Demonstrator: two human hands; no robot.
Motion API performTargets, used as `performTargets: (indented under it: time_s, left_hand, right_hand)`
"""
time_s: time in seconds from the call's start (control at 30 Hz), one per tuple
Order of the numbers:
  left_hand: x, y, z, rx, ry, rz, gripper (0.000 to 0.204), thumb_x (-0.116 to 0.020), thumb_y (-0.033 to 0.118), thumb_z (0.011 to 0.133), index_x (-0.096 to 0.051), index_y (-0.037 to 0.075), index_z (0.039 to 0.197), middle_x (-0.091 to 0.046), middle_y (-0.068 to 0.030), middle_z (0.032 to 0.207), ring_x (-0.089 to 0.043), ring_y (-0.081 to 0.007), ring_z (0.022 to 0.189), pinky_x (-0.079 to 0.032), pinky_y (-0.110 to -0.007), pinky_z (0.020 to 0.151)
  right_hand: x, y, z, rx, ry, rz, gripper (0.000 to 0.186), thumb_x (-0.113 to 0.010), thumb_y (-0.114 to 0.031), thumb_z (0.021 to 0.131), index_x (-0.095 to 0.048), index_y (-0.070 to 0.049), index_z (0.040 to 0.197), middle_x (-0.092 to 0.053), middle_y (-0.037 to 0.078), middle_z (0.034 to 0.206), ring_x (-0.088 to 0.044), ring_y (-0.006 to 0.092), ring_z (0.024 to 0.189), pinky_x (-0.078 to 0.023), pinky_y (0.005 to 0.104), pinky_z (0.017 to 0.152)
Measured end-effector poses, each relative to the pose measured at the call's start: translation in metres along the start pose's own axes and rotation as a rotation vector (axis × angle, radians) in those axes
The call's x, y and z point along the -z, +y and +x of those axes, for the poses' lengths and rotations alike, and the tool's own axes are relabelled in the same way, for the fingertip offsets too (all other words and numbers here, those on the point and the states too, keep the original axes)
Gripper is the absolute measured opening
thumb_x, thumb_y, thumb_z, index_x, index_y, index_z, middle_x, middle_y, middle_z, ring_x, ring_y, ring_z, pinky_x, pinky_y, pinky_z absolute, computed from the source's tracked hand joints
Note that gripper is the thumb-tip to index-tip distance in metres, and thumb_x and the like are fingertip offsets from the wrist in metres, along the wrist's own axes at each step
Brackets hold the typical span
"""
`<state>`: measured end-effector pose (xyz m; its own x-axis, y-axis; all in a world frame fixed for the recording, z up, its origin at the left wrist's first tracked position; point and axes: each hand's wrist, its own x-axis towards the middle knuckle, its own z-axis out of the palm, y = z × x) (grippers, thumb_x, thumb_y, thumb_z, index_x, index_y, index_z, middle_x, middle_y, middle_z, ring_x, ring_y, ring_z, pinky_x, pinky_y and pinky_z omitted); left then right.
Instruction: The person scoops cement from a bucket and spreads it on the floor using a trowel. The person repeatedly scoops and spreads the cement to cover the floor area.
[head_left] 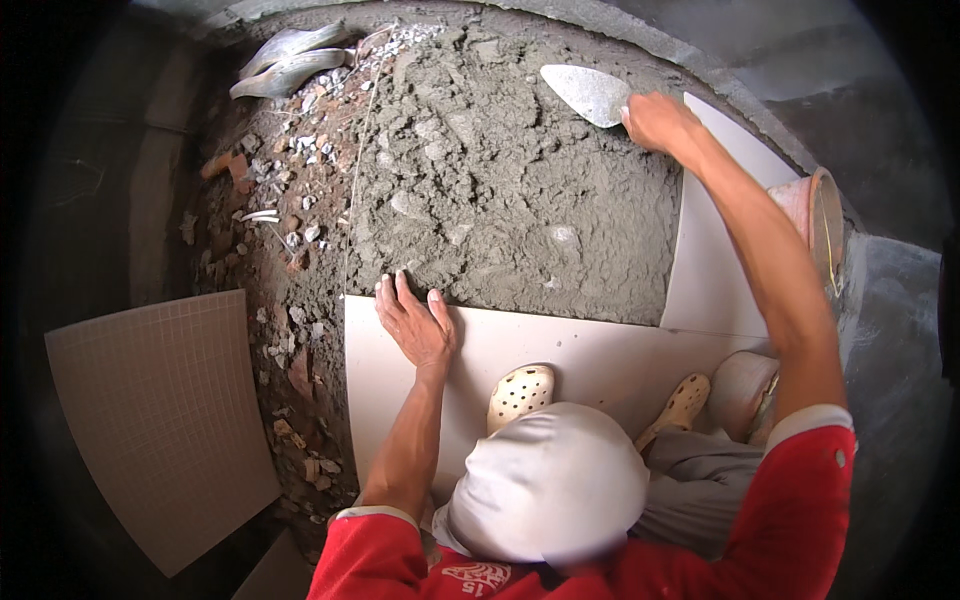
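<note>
My right hand (660, 124) grips the handle of a pointed steel trowel (585, 92), its blade resting at the upper part of a bed of wet grey mortar (510, 200). My left hand (415, 325) lies with its fingers spread on the back edge of a white tile (400, 420), fingertips at the mortar's lower left border. A second white tile (720, 230) runs along the mortar's right side, partly behind my right forearm. A thin string (350, 210) runs along the mortar's left side.
Rubble (290, 200) lies left of the mortar, with two curved grey pieces (285, 75) at the top. A large tile (160, 420) lies face down at left. A round bucket (825, 215) stands at right. A concrete edge (640, 30) bounds the top. Feet in clogs (520, 390) stand on the near tile.
</note>
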<state>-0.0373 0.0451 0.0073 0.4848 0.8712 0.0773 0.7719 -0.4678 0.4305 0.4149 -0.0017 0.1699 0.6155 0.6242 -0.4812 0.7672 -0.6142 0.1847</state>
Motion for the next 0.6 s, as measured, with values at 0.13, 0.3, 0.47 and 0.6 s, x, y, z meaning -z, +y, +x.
performTargets:
  time_s: [0.13,0.3,0.47,0.6]
  left_hand:
    - [0.001,0.001,-0.001,0.016,0.012,-0.01,0.064,-0.058,0.029,0.102,-0.039,-0.003,0.154,-0.034,-0.0256,0.159,-0.028,-0.0466,0.15,-0.02,-0.058,0.126]
    - [0.001,0.002,-0.002,0.027,0.007,-0.017,0.065,-0.058,0.03,0.102,-0.039,-0.003,0.154,-0.034,-0.0268,0.16,-0.027,-0.0469,0.15,-0.019,-0.058,0.127]
    - [0.0,0.003,-0.001,0.054,0.004,0.003,0.066,-0.057,0.033,0.101,-0.038,-0.002,0.155,-0.034,-0.0267,0.159,-0.026,-0.0468,0.151,-0.019,-0.058,0.127]
    - [-0.001,0.003,0.0,0.065,0.006,0.003,0.067,-0.057,0.032,0.1,-0.038,-0.002,0.155,-0.034,-0.0265,0.159,-0.026,-0.0464,0.151,-0.018,-0.058,0.127]
  right_hand:
    - [-0.009,0.029,0.024,0.035,-0.057,-0.134,0.039,-0.05,-0.026,0.103,-0.075,0.004,0.108,-0.074,0.026,0.11,-0.073,0.0436,0.101,-0.059,0.0528,0.087]
    - [-0.017,0.067,0.011,-0.15,-0.277,0.064,0.041,-0.049,-0.028,0.103,-0.07,0.007,0.104,-0.074,0.025,0.092,-0.075,0.0374,0.077,-0.06,0.0489,0.063]
    - [-0.03,0.106,-0.031,-0.297,-0.347,0.769,0.035,-0.051,-0.035,0.104,-0.062,-0.003,0.093,-0.061,0.006,0.072,-0.056,0.0191,0.053,-0.047,0.0375,0.046]
    - [-0.069,0.105,-0.035,-0.446,-0.337,1.541,0.031,-0.056,-0.037,0.104,-0.058,-0.012,0.087,-0.055,-0.001,0.068,-0.046,0.0109,0.049,-0.04,0.0296,0.043]
